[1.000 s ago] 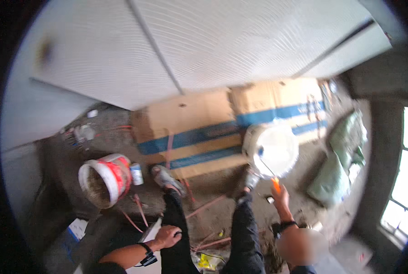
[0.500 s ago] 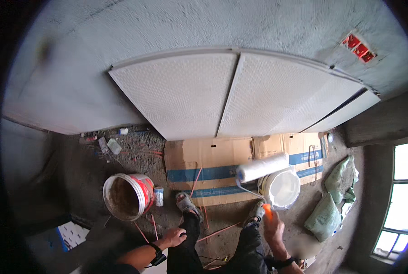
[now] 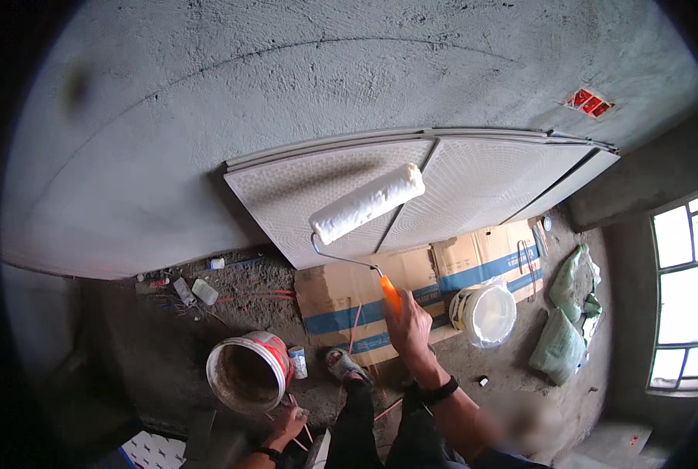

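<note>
My right hand (image 3: pixel 408 328) is closed round the orange handle of a paint roller (image 3: pixel 368 205). The roller's white, wet-looking sleeve is raised at a slant in front of the leaning panels. Its thin wire frame bends down to the handle. To the right of that hand stands a round white bucket (image 3: pixel 493 313) with pale liquid in it. My left hand (image 3: pixel 288 424) is low beside my left leg, fingers loosely curled, and nothing shows in it. Large pale textured panels (image 3: pixel 490 184) lean in a stack against the grey wall.
Flattened cardboard (image 3: pixel 357 291) lies along the floor below the panels. At left stand a red-and-white bucket (image 3: pixel 280 352) and a small can (image 3: pixel 298 362). Green sacks (image 3: pixel 558 348) lie at right near a window (image 3: pixel 689 305). Pink strips and small debris (image 3: pixel 204 291) litter the floor.
The paint roller has moved up and left, from beside the white bucket to in front of the panels. My left hand has shifted off the knee. The view has tilted up.
</note>
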### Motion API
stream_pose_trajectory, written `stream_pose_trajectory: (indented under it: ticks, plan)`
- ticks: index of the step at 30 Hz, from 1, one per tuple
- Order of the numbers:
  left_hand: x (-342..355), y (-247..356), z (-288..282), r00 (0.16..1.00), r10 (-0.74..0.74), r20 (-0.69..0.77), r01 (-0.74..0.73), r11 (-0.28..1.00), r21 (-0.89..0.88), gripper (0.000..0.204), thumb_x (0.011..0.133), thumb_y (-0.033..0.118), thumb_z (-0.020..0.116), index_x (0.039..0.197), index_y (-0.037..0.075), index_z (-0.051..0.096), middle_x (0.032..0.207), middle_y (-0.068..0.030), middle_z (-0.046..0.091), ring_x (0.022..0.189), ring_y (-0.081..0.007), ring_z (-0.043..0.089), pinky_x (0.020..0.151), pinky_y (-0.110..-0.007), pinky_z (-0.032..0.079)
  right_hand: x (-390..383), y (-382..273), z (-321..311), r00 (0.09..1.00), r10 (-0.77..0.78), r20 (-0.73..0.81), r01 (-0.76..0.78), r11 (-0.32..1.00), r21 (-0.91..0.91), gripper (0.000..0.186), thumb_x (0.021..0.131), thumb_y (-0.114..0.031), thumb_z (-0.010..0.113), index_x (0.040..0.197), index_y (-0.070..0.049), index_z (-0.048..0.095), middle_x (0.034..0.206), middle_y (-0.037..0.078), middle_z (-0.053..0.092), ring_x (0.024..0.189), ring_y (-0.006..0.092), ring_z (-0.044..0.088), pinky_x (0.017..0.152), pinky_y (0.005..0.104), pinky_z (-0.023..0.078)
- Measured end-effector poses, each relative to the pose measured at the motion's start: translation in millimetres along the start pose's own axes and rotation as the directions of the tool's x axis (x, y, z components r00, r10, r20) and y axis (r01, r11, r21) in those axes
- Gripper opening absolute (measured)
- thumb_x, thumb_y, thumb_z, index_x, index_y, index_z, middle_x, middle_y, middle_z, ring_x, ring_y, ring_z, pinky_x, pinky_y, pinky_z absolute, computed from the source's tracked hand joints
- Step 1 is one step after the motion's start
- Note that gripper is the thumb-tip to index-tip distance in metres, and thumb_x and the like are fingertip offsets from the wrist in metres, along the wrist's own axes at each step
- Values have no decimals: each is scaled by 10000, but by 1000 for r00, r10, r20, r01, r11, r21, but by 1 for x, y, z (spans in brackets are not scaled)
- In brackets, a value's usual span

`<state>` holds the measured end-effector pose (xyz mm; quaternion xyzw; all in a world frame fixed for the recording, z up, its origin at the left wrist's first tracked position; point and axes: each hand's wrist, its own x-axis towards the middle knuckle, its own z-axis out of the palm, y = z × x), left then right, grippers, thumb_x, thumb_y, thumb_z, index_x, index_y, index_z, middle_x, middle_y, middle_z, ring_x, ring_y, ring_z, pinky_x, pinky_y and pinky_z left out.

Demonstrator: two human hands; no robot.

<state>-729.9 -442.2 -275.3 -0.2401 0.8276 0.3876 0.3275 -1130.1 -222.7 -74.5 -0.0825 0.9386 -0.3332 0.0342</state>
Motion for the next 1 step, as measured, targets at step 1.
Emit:
stream_pose_trajectory:
  ticks: [1]
  plan:
    - [-6, 0, -5, 999, -30, 34, 28, 998, 56, 303, 814, 341, 670, 952, 71, 663, 981, -179, 674, 928, -309, 651, 781, -434, 515, 4, -2, 6, 1000, 9, -21, -10, 1000, -8, 318, 880, -271, 628, 1097, -60, 532, 822, 190, 639, 754, 381, 633, 655, 467, 485]
